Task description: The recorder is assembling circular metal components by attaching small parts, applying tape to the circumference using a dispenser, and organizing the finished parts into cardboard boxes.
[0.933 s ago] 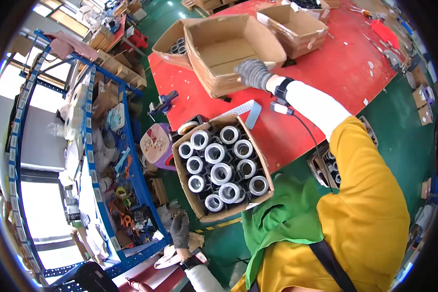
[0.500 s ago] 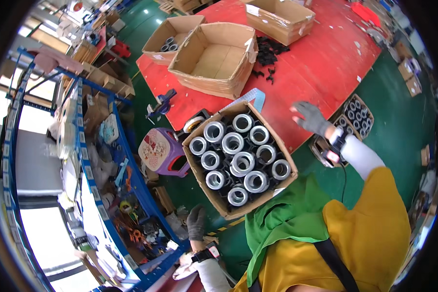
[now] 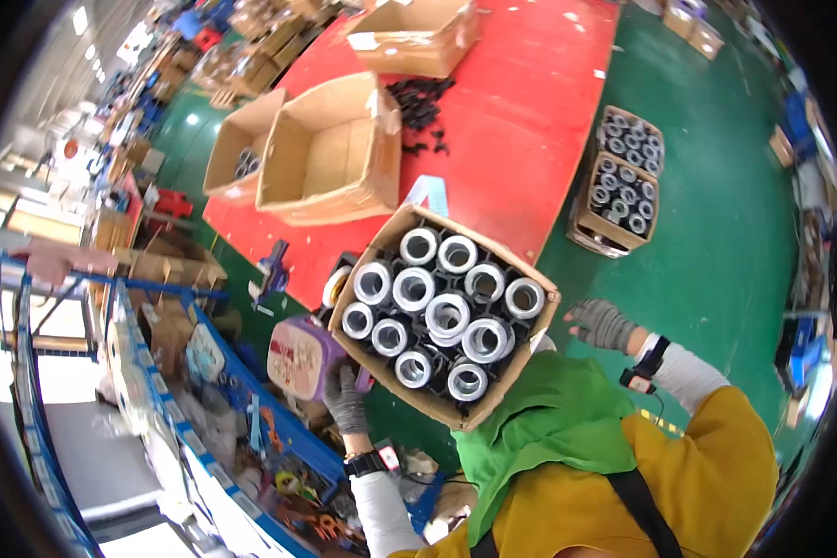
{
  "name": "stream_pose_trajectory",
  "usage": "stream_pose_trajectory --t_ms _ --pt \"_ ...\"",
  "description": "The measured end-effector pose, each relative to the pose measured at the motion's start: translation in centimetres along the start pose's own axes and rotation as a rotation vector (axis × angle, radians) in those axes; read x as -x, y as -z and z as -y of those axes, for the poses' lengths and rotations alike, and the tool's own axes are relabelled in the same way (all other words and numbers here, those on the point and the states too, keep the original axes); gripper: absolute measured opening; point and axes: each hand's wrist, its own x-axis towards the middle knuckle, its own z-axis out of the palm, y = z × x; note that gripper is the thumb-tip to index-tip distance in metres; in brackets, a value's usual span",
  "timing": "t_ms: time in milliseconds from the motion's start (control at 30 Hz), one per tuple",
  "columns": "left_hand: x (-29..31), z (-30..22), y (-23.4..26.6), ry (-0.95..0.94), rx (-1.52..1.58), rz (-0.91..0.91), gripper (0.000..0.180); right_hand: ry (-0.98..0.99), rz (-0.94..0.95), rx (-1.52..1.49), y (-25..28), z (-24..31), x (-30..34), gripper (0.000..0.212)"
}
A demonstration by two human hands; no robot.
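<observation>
The red surface (image 3: 530,102) carries an empty open carton (image 3: 330,153) near its left edge and loose black parts (image 3: 418,98) mid-surface. Off its near corner, a cardboard box of silver-rimmed rolls (image 3: 442,312) looks full and lifted clear; setting it down seems left. The left hand (image 3: 346,398), gloved, grips its lower edge. The right hand (image 3: 603,323) hovers beside it, fingers spread, holding nothing.

Gloved left hand (image 3: 346,400) reaches forward, fingers curled; gloved right hand (image 3: 602,323) spread open.
</observation>
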Motion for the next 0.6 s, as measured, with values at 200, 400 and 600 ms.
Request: stream_pose_trajectory --t_ms 200,400,600 --pt "-10.3 0.4 2.5 -0.16 -0.138 0.184 0.025 -0.327 -0.207 -0.159 -5.6 6.9 1.3 0.024" --pt "-16.9 -9.0 -4.0 -0.262 -0.18 0.687 0.032 -0.654 -0.338 -0.349 -12.2 13.6 4.1 0.019" --pt "-23.0 -15.5 -20.7 -0.17 -0.373 1.116 0.042 -0.88 -0.113 -0.262 -18.2 14.9 8.6 0.024"
